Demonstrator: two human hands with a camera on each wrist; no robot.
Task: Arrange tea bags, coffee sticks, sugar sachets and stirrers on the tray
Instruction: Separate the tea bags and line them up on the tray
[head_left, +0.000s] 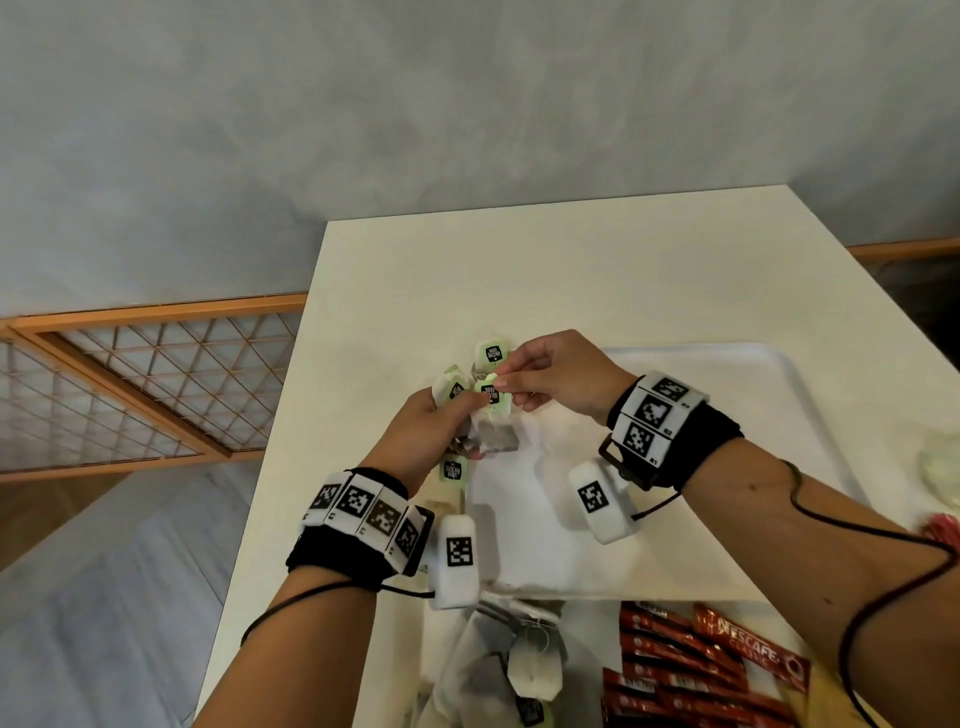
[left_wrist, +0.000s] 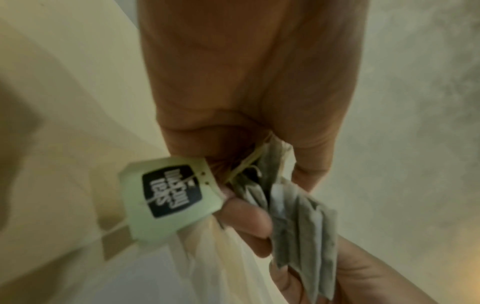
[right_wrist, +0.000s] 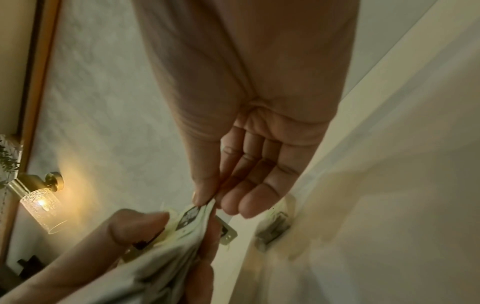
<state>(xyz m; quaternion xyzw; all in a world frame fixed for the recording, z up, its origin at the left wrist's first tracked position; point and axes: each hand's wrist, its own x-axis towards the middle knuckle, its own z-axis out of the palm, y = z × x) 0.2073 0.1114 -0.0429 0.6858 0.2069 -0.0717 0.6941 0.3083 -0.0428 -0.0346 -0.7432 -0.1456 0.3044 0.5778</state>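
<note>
while my left hand (head_left: 415, 431) grips a bunch of tea bags (left_wrist: 298, 222) over the tray's (head_left: 810, 415) left edge, my right hand (head_left: 556, 379) pinches one green tag (head_left: 489, 391); tangled strings could drag the bunch out, i judge.

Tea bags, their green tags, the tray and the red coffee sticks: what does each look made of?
Tea bags: thin, matte filter paper, seemingly; creased, dark leaf showing through.
Green tags: stiff matte card, printed, stapled to string.
Tray: smooth white, probably plastic; rounded raised rim, soft sheen.
Coffee sticks: glossy printed film or foil, judging by highlights.
</note>
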